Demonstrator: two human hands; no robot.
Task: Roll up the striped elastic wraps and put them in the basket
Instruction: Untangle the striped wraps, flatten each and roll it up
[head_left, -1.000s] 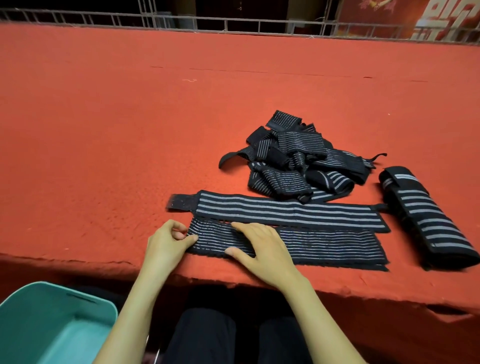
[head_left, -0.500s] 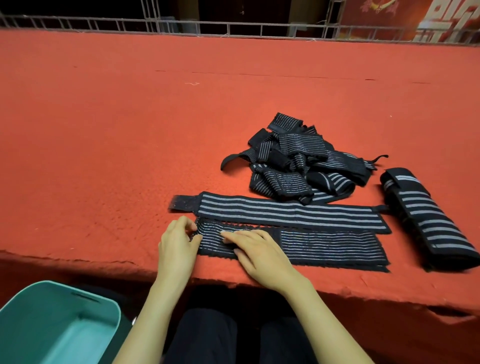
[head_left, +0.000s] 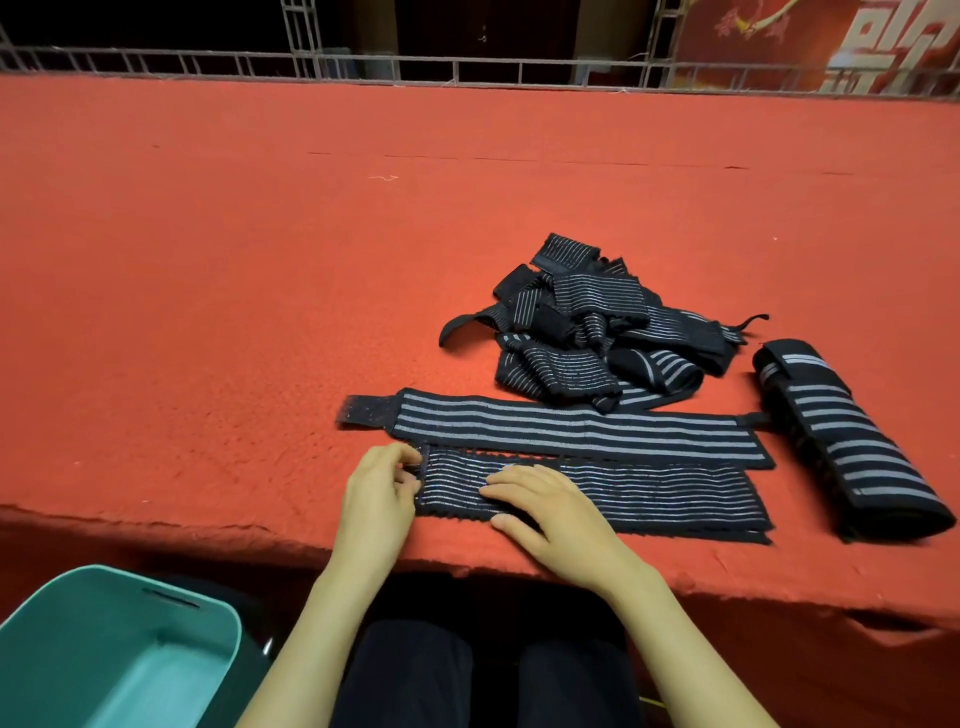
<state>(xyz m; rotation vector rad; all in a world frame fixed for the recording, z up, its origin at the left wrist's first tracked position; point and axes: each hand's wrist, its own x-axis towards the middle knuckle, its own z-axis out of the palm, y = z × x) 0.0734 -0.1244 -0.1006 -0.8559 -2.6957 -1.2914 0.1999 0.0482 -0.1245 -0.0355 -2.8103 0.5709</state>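
A black wrap with thin grey stripes (head_left: 649, 499) lies flat near the table's front edge. My left hand (head_left: 376, 499) pinches its folded left end, where a small roll has begun. My right hand (head_left: 545, 506) rests flat on the wrap just right of that, fingers spread. A second flat wrap with wider stripes (head_left: 571, 428) lies right behind it, its velcro tab at the left. A tangled pile of wraps (head_left: 597, 332) sits further back. The teal basket (head_left: 218, 613) stands below the table at the lower left.
A thick folded wrap (head_left: 841, 441) lies at the right, angled toward the front edge. The red felt table (head_left: 234, 286) stretches far to the left and back. A metal railing (head_left: 467, 67) runs behind it. My dark-trousered legs are below the edge.
The wrap's left end has rolled rightward, shortening the flat part. My left hand followed it to the right, and my right hand shifted slightly right on the wrap.
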